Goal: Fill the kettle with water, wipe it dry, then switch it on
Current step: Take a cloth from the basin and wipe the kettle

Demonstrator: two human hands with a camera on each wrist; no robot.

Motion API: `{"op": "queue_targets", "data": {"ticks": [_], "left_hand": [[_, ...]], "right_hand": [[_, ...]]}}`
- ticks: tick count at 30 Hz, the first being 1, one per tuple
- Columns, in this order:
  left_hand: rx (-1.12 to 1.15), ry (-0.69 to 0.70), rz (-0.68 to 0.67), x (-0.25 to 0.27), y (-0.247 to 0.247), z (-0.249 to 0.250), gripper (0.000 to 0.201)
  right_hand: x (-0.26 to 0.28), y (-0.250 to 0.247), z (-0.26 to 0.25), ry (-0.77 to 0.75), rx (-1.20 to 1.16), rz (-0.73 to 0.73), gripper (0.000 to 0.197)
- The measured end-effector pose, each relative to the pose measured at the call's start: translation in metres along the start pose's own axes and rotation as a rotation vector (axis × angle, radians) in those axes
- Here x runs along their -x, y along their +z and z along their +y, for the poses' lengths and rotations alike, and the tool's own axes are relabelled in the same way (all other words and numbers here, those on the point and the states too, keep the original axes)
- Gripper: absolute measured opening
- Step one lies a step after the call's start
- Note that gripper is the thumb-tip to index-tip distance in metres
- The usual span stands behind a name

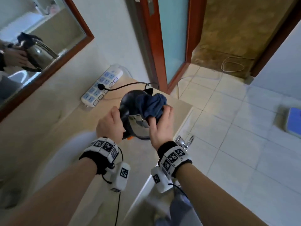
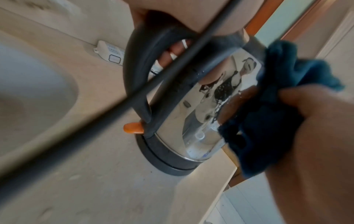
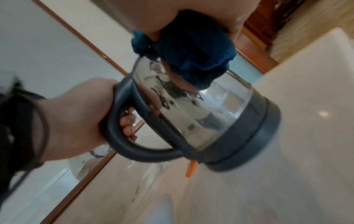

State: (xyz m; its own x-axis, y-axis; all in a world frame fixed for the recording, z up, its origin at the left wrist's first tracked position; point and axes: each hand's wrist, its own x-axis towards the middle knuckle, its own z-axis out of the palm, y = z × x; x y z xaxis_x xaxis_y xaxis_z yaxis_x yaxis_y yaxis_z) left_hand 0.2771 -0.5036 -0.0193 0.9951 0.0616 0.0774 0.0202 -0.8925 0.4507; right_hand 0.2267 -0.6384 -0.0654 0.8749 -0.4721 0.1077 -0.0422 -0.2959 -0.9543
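A steel kettle (image 1: 138,124) (image 2: 199,106) (image 3: 210,115) with a black lid, black handle and orange switch (image 2: 134,128) (image 3: 191,168) stands on its dark base (image 2: 168,159) on the beige counter. My left hand (image 1: 110,123) (image 3: 80,118) grips the handle (image 2: 136,72) (image 3: 122,136), fingers curled through it. My right hand (image 1: 160,124) (image 2: 306,121) holds a bunched dark blue cloth (image 1: 151,105) (image 2: 264,136) (image 3: 195,53) and presses it against the kettle's upper right side. Water drops show on the steel.
A white power strip (image 1: 101,86) lies against the wall behind the kettle, with the kettle's black cord (image 1: 123,87) plugged in. A wood-framed mirror (image 1: 40,38) hangs at the left. A sink basin (image 2: 28,98) lies left. A chrome tap (image 1: 184,141) stands near my right wrist. The counter edge (image 1: 184,115) drops to tiled floor.
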Motion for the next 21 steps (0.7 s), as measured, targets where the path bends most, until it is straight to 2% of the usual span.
{"op": "queue_targets", "data": {"ticks": [5,8,9,11,14,17,19,21], "left_hand": [[0.033,-0.099,0.037,0.000,0.003,0.001,0.054],[-0.003,-0.098,-0.004,0.001,0.000,0.004,0.060],[-0.033,-0.093,-0.019,0.001,-0.001,0.004,0.060],[-0.120,-0.067,-0.062,0.000,-0.005,0.004,0.057],[-0.245,0.002,-0.136,-0.002,-0.009,0.001,0.048],[-0.284,0.015,-0.171,0.001,-0.011,0.000,0.045],[-0.303,0.049,-0.187,0.008,-0.007,0.001,0.043],[-0.338,0.099,-0.199,0.017,-0.002,0.000,0.043]], "right_hand": [[0.021,0.015,0.035,0.257,-0.078,0.098,0.045],[0.021,0.010,0.039,0.413,-0.083,0.102,0.032],[0.022,0.009,0.035,0.420,-0.059,0.109,0.028],[0.028,0.007,0.018,0.311,-0.038,0.124,0.025],[0.038,0.016,-0.007,0.004,-0.039,0.116,0.028],[0.047,0.027,0.000,-0.172,0.087,0.084,0.025],[0.056,0.033,0.027,-0.135,0.203,-0.024,0.024],[0.062,0.037,0.050,0.106,0.228,-0.154,0.030]]}}
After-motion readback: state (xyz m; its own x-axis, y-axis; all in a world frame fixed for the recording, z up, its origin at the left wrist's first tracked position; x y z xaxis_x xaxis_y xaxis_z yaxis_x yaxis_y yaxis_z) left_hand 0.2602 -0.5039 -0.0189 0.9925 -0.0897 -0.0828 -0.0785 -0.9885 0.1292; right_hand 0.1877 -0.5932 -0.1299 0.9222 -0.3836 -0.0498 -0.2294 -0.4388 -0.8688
